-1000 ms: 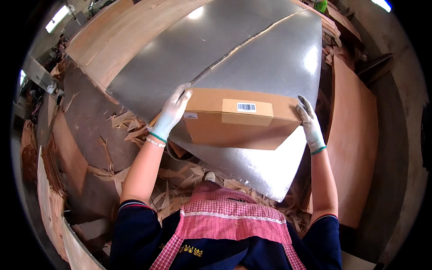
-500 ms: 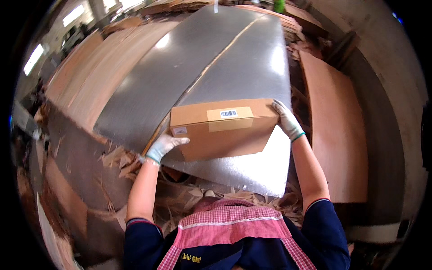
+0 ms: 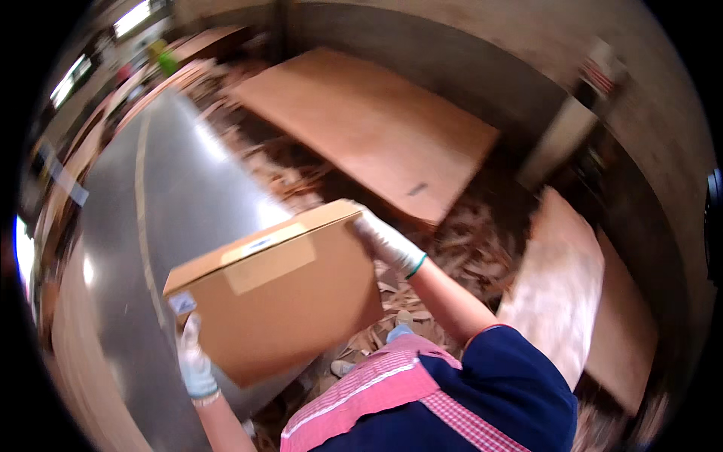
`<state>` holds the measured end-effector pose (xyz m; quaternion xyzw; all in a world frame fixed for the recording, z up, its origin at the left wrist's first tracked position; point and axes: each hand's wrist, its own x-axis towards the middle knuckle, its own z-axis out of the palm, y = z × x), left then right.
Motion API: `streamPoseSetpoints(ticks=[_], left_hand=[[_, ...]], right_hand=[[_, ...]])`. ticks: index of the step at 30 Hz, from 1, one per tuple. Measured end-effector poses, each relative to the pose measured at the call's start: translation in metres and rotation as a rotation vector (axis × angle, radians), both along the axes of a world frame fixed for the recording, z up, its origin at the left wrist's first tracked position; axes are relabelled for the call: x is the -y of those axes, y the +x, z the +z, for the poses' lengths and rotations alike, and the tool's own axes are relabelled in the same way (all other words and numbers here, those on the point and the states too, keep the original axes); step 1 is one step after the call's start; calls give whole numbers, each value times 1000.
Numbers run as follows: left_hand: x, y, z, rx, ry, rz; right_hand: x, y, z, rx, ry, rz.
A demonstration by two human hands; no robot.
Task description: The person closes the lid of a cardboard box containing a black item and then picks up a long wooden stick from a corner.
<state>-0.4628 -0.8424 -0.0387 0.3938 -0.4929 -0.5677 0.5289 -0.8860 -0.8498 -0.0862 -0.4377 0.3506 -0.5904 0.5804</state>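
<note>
Between my two gloved hands I carry a brown cardboard box, tilted, with its broad side toward me. Tan tape runs over its upper edge, and a small white label sits at its left corner. My left hand grips the lower left end, thumb on the near face. At the upper right end my right hand is closed round the corner; some of its fingers are hidden. The metal-topped table lies beyond and left of the box.
A large wood sheet stack stands ahead to the right. Scraps of veneer litter the floor around it. More wood sheets lean at the right, near a pale post by the wall. Fast motion blurs the surroundings.
My view has swung to the right, away from the metal table. The box has come off over the table's near edge, closer to me and more tilted, still in both hands.
</note>
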Motion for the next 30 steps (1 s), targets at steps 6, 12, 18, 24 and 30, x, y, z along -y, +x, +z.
streamPoseSetpoints(ticks=[6,12,18,24,30], left_hand=[[32,-175,14,194,108,-361],[34,-311,-20,310,91,-737],[45,-419,-98,373,227,-974],[66,-594,-93,332,357,-1099],[122,-770,-146,370,451,-1127]], right_hand=[[-92,-119,-47,213,141,-311],[-160,-240,-117,548,317,-592],[-225,-350,-181,554,484,-882],[-248,-419,-167,662,730,-1024],[-249,-505,-230,639,863,-1041]])
